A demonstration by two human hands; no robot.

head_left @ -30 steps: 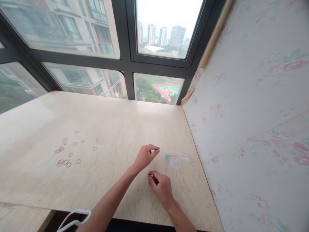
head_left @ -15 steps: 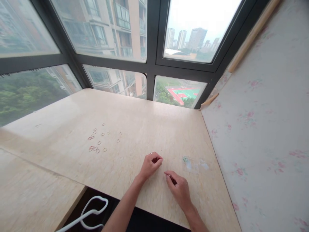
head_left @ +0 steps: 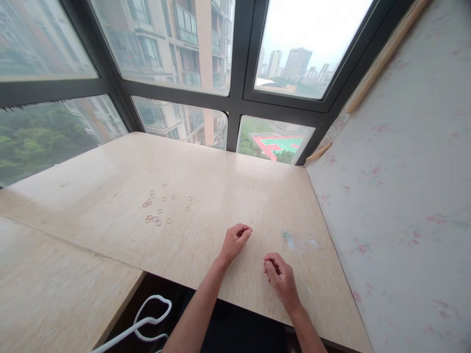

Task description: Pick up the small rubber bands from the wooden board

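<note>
Over the right part of the table (head_left: 228,196), my left hand (head_left: 236,242) is closed, its thumb and fingertips pinched together. What it holds, if anything, is too small to tell. My right hand (head_left: 282,278) rests nearer the table's front edge, a little apart from the left, with its fingers curled in. Nothing can be made out between them. Just beyond the right hand lie small clear plastic bags (head_left: 300,242), one with something green (head_left: 285,235) in its corner. Several small thin rings (head_left: 149,218) in reddish and pale tones are scattered left of my hands.
Dark-framed windows (head_left: 235,100) stand behind the table, and a flowered wall (head_left: 390,206) borders it on the right. A white tube or cable (head_left: 147,321) loops in the dark gap below the front edge. A small thin piece (head_left: 65,185) lies far left.
My hands have drawn apart, the right one shifting right and its fingers curling in more. The camera view has moved slightly. The rings and bags stay in place on the table.
</note>
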